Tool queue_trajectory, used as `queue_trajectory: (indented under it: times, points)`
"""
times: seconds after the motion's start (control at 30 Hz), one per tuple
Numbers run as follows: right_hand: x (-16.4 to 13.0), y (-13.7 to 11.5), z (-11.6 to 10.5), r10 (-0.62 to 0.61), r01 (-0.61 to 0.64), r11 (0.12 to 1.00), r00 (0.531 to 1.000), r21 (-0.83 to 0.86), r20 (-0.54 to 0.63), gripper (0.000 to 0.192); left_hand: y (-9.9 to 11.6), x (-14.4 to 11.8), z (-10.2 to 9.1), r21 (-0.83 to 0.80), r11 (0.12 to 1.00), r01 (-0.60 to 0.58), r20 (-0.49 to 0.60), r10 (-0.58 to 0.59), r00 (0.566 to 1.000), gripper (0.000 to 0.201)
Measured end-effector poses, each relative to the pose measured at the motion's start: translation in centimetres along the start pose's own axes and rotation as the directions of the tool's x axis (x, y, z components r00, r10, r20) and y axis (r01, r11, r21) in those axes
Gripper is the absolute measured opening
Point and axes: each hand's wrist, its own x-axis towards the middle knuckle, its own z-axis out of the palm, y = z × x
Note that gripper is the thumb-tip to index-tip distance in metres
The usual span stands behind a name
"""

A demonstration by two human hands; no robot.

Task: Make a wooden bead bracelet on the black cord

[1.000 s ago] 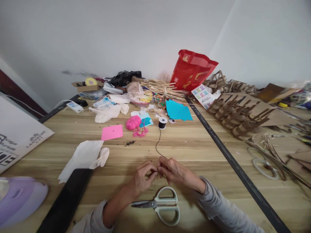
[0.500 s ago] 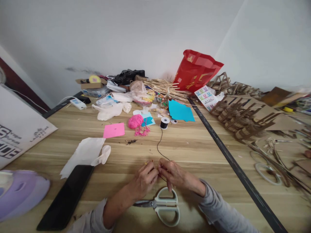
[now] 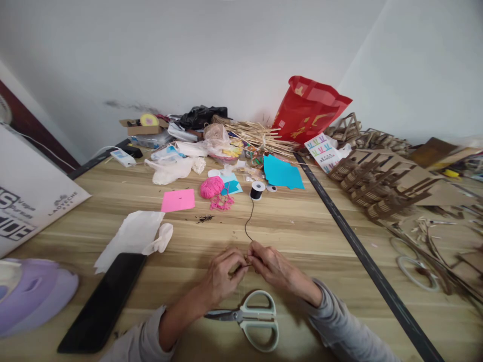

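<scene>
A thin black cord [image 3: 247,225] runs from a white-rimmed spool [image 3: 257,190] down the table to my fingers. My right hand [image 3: 274,267] is closed, pinching the cord between thumb and forefinger. Facing it, my left hand [image 3: 223,275] also pinches, with a short dark stretch of cord showing between the two sets of fingertips. Something tiny and yellowish seems to sit there too, too small to name. Below my hands lie scissors [image 3: 260,314] with pale green handles, blades pointing left.
Left are a black phone [image 3: 103,301], white paper [image 3: 130,234], a purple-white device [image 3: 35,296] and pink paper [image 3: 178,200]. Behind lie short dark bits [image 3: 204,219], pink yarn [image 3: 212,187], blue card [image 3: 283,171] and a red bag [image 3: 309,110]. Brown woven pieces [image 3: 368,186] stand right.
My hands have shifted slightly, and the left fingers have opened out into a rounder pinch at the cord. The view has tilted a little; the scissors stay put.
</scene>
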Motion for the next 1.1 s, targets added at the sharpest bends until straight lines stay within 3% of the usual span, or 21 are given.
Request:
queue_trajectory:
  times: [0.23,0.6,0.83,0.93,1.1]
  points:
    - [-0.2,-0.5,-0.3,-0.109,0.109,0.994,0.994,-0.02,-0.005,0.011,0.0,0.5,-0.4,-0.261,0.918,0.297,0.105,-0.279,0.955,0.013]
    - [0.0,0.0,0.6,-0.194,0.195,0.93,0.98,-0.311,0.033,0.014,-0.3,0.4,-0.2,-0.186,0.886,0.424,0.134,-0.404,0.905,0.008]
    - [0.1,0.1,1.0,-0.28,0.258,0.878,0.96,-0.403,0.003,0.021,-0.5,0.3,-0.1,-0.266,0.812,0.519,0.155,-0.496,0.855,0.01]
    - [0.2,0.5,1.1,-0.309,0.282,0.872,0.951,-0.4,-0.005,0.019,-0.8,0.4,-0.2,-0.388,0.722,0.573,0.224,-0.529,0.818,0.015]
    - [0.3,0.5,0.8,-0.362,0.334,0.861,0.932,-0.383,-0.001,0.014,-1.4,0.7,-0.5,-0.605,0.437,0.665,0.438,-0.514,0.737,0.026]
